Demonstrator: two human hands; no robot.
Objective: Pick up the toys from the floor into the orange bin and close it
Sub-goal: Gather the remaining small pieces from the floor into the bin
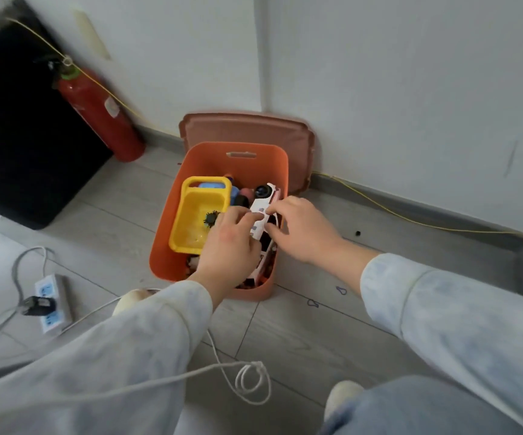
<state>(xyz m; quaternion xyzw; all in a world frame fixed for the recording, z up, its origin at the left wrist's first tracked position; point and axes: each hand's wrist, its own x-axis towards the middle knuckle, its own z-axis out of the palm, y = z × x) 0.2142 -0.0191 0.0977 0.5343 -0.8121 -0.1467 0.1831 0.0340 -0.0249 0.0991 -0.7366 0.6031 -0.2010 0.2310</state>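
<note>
The orange bin [203, 158] stands open on the floor near the wall. Its brown lid [247, 128] leans against the wall behind it. Inside lie a yellow toy basket [195, 215], a small black spiky toy [211, 218] and other toys. A white toy car [264, 204] lies tilted along the bin's right side, one black wheel showing at its far end. My left hand [230, 246] and my right hand [301, 229] both grip the car over the bin, left on its near part, right on its roof.
A red fire extinguisher [97, 111] stands at the wall to the left, beside a black cabinet [18, 127]. A white power strip [51, 302] with a black plug and white cables [247, 381] lie on the tiled floor. A yellow wire [410, 219] runs along the baseboard.
</note>
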